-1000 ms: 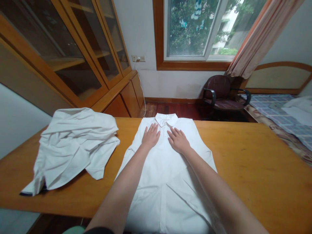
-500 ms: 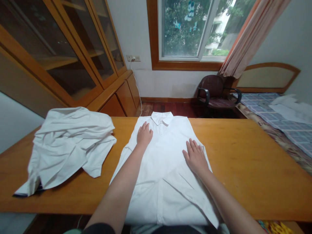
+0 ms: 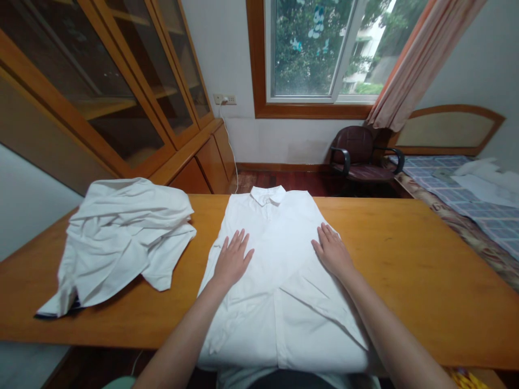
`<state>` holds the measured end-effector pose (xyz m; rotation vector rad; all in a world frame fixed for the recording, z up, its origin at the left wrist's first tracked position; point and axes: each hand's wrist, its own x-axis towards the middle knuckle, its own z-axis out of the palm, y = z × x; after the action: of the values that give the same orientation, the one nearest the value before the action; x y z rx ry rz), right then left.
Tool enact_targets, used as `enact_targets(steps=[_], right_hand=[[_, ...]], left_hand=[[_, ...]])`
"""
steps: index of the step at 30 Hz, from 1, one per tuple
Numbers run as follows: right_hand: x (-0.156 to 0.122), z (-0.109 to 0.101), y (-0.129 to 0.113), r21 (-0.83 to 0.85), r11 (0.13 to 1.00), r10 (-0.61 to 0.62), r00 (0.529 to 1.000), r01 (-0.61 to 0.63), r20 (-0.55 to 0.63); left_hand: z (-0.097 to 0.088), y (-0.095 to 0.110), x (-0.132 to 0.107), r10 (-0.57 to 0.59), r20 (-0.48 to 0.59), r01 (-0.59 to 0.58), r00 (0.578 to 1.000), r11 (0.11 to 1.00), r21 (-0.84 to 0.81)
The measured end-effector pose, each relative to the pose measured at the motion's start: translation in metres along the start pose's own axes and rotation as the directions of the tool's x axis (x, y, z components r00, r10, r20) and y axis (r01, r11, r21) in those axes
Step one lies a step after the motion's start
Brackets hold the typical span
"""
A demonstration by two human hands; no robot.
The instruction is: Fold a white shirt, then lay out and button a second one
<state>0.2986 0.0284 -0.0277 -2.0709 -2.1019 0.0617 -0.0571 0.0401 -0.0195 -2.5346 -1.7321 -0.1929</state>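
1. A white shirt (image 3: 279, 237) lay spread on the desk (image 3: 413, 270), near its middle, with its collar (image 3: 268, 196) toward the far edge.
2. The lower part of the shirt met the near edge; whether it hung over could not be made out.
3. The two hands rested palm down and apart on the shirt, neither gripping: the left hand (image 3: 233, 259) with fingers somewhat spread by one side, the right hand (image 3: 333, 251) with fingers nearer together by the other.
4. Both palms were hidden, and the forearms covered parts of the shirt's sides. A slanting fold crossed its lower right; its layers were hard to tell apart.
5. One more white garment (image 3: 125, 243) sat heaped to the left, well apart from the shirt; its shape was lost in creases, with a dark strip at one corner. That made two garments.
6. Cut off at the bottom edge were one pale green thing (image 3: 119, 383) and one yellow patterned thing (image 3: 466, 377), neither identifiable.
7. Beyond stood one chair (image 3: 357, 154), its base hidden; one bed (image 3: 450, 175), one window (image 3: 312, 65) and one cabinet (image 3: 162, 156) were cut off by the frame.
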Motion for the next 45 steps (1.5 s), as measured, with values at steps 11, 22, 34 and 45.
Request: enact_targets(steps=[11,22,34,45], right_hand=[[-0.039,-0.001,-0.103,0.073,0.996,-0.063,0.997,0.060,0.045],[-0.047,-0.004,-0.083,0.011,0.990,-0.140,0.990,0.140,0.003],[-0.001,-0.009,-0.018,0.037,0.929,-0.370,0.928,0.368,0.046],[0.017,-0.014,-0.049,-0.106,0.991,-0.080,0.996,0.084,0.049]], left_hand=[[-0.006,0.005,0.002,-0.057,-0.007,0.057,0.998,0.998,0.030],[0.001,0.018,-0.002,-0.132,0.012,0.132,0.991,0.991,0.027],[-0.006,0.064,-0.028,-0.081,0.110,0.086,0.991,0.995,-0.041],[-0.032,0.109,-0.054,-0.052,0.144,0.057,0.988,0.998,-0.031]])
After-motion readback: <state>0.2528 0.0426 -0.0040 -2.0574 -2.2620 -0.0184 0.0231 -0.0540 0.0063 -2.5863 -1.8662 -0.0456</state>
